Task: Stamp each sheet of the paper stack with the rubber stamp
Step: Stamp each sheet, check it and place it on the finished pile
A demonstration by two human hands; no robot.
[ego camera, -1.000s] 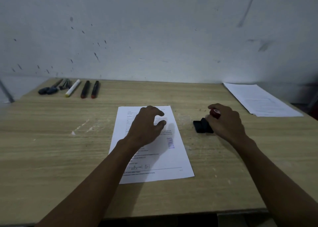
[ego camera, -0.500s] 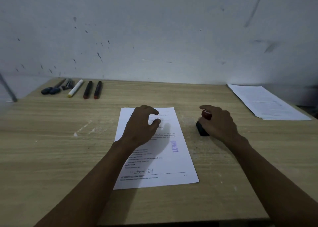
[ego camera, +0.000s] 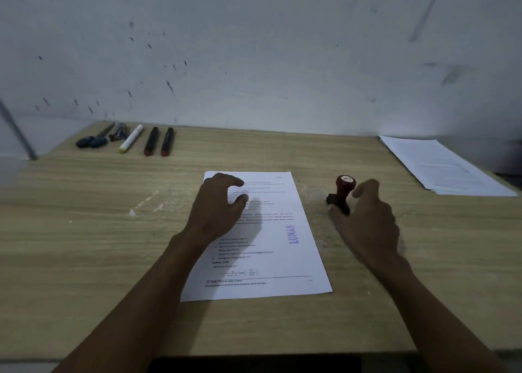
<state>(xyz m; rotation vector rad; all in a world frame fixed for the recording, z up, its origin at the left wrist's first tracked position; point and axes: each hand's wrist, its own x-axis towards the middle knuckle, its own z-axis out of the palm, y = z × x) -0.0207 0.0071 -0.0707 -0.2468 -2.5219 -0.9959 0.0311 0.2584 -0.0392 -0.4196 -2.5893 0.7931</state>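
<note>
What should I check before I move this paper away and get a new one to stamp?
1. Stamp mark on the sheet: ok, a purple LUNAS print shows near its right edge.
2. Rubber stamp set down: ok, it stands on the table, right of the sheet.
3. Right hand free: ok, fingers open beside the stamp, not gripping it.
4. Left hand on the sheet: ok, it rests on the upper part.
5. Ink dry: cannot tell.
6. More paper ready: ok, a paper stack lies at the far right corner.
</note>
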